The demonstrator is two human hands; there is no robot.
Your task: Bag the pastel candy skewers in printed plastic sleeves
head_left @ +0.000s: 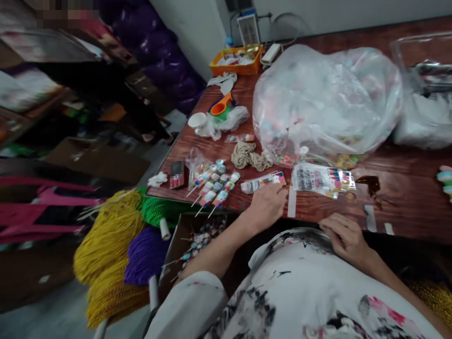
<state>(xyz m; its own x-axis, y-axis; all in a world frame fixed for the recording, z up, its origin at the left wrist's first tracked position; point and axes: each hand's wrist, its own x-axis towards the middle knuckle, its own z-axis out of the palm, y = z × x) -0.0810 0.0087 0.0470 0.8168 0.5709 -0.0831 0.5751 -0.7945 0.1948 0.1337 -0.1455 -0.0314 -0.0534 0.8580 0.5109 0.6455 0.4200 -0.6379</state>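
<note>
My left hand (269, 205) rests at the front of the brown table, its fingers curled over beside a printed clear packet (259, 182). Whatever lies under those fingers is hidden. By the table's front edge, my right hand (344, 235) is held loosely with fingers bent and thumb apart, and nothing shows in it. A fanned stack of printed clear bags (318, 178) lies beyond and between my hands. To the left are several wrapped marshmallow-like sticks (215, 183) in a row. A strip of white tape (292, 202) sticks to the table near my left hand.
A large clear plastic sack (325, 101) fills the table's middle. Behind stands an orange tray (236, 66). A beige cloth bundle (249, 155) lies nearer. Below left are a cardboard box (173, 263) of wrapped sticks and yellow cord bundles (109, 249). Another person (81, 52) stands at the left.
</note>
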